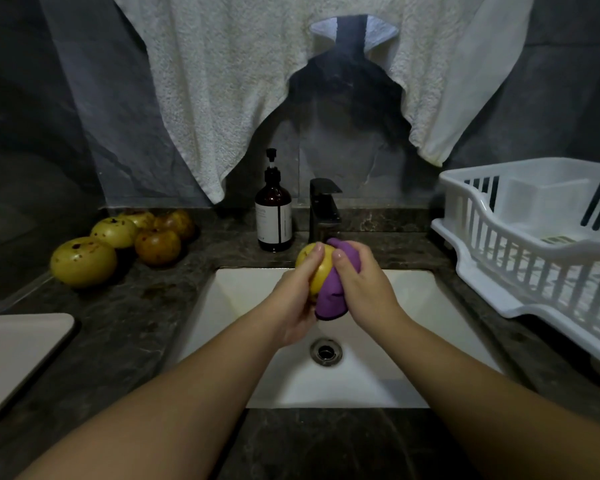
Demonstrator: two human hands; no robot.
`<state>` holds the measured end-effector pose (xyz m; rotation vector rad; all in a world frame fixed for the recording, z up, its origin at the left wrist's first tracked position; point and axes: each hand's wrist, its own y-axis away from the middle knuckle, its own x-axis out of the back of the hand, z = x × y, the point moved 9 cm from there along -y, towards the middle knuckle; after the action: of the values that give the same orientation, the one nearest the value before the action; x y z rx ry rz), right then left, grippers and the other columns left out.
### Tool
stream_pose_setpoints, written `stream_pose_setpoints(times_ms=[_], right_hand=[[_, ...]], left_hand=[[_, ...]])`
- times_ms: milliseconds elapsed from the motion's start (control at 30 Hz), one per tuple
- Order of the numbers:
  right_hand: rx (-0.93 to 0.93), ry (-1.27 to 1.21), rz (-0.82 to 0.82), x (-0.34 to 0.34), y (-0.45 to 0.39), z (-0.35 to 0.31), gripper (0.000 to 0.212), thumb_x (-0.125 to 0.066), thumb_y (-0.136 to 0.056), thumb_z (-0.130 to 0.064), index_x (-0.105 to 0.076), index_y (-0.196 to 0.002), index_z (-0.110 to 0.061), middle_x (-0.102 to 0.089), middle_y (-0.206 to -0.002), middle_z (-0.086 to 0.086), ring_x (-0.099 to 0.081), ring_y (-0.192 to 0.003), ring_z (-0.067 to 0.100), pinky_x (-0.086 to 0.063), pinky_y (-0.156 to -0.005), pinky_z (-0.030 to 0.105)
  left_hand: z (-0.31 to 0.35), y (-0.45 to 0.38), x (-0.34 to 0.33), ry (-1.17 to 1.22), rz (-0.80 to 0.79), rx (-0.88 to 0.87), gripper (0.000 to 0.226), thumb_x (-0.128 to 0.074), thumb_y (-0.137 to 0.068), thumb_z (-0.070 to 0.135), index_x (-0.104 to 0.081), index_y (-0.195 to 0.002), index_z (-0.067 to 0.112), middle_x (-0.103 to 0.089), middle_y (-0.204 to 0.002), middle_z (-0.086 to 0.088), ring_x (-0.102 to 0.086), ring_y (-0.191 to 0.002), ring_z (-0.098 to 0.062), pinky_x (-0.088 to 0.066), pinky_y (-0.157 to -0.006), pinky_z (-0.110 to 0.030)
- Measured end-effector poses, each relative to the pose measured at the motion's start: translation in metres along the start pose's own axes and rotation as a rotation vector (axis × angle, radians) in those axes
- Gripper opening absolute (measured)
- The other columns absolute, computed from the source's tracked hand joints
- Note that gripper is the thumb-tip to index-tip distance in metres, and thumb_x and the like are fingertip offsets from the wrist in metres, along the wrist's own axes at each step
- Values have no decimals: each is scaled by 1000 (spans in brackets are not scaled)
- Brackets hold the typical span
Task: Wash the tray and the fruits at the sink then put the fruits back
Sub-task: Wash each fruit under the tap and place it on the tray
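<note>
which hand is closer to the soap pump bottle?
Left. The left hand grips the yellow fruit just below-right of the soap pump bottle; the right hand, holding the purple cloth, sits farther right.

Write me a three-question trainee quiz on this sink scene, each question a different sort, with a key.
1. True or false: the left hand holds a yellow fruit over the sink.
2. Multiple choice: what does the right hand press against that fruit? A) a purple cloth B) a white sponge C) a brush
3. Fill in: the soap bottle stands just to the ____ of the faucet in the head view.

Key: 1 true; 2 A; 3 left
</note>
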<state>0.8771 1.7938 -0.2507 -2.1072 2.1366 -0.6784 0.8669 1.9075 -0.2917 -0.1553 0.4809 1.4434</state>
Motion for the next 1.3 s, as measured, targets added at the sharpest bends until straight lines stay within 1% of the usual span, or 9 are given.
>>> stream_pose_setpoints(times_ms=[167,400,500,633,767,900,1033,1200,1300], right_hand=[[23,-49,4,3,-1,-5,27,-50,-104,-46,-49,-130,-44,-56,-121,-12,-58,-107,2,-48,-75,13],[54,13,14,1,1,-7,31,-52,-104,-44,-54,-134,-40,-55,-127,-8,-56,-111,3,-48,-85,19],[14,-55,23,6,-2,-4,17,-50,-104,-45,-52,-121,-49,-58,-122,-10,-58,-106,4,-47,-78,18],[27,36,8,2,0,-3,29,-52,-103,-45,-55,-132,-40,-56,-127,-7,-56,-107,1,-45,-77,15],[31,-32,35,8,-3,-9,18,-50,-104,-47,-51,-122,-50,-56,-118,-14,-57,-105,0,-45,-68,8],[23,36,17,3,-1,-4,32,-51,-104,-46,-54,-134,-36,-56,-126,-6,-57,-109,3,-46,-78,13],[86,87,26,6,-2,-10,39,-53,-103,-45,-53,-140,-31,-49,-127,-8,-51,-106,-6,-40,-72,-2],[34,49,37,6,-5,-3,32,-50,-105,-42,-53,-135,-33,-55,-128,-3,-57,-110,8,-47,-80,18],[65,124,17,3,-2,-5,38,-50,-105,-42,-52,-141,-30,-48,-130,-7,-50,-106,-1,-38,-77,4]], left_hand=[[14,-1,7,88,51,-95,64,-73,-88,47,-59,-140,12,-74,-124,-16,-72,-114,-31,-56,-103,-48],[6,-2,8,-63,79,-57,60,-72,-90,54,-60,-136,17,-76,-118,-12,-74,-110,-28,-56,-105,-49],[11,-3,5,48,47,-77,58,-68,-94,50,-57,-140,16,-74,-123,-15,-74,-112,-29,-58,-101,-46],[1,-3,6,-114,52,-9,58,-70,-90,57,-62,-132,18,-77,-117,-9,-73,-111,-26,-56,-105,-44],[15,-1,6,107,32,-105,69,-76,-79,46,-60,-137,11,-78,-113,-13,-76,-104,-27,-63,-89,-40],[1,-2,3,-69,43,-18,69,-76,-77,58,-62,-131,16,-77,-118,-12,-75,-108,-27,-59,-99,-43],[12,-4,10,-49,93,-93,55,-76,-88,46,-63,-131,15,-76,-118,-13,-73,-113,-31,-57,-102,-48],[3,-3,-2,44,-15,-29,67,-72,-85,54,-62,-137,14,-75,-123,-15,-72,-116,-28,-56,-104,-44],[-1,-4,8,-121,79,10,57,-70,-89,61,-67,-125,17,-79,-111,-11,-75,-108,-28,-56,-105,-48]])
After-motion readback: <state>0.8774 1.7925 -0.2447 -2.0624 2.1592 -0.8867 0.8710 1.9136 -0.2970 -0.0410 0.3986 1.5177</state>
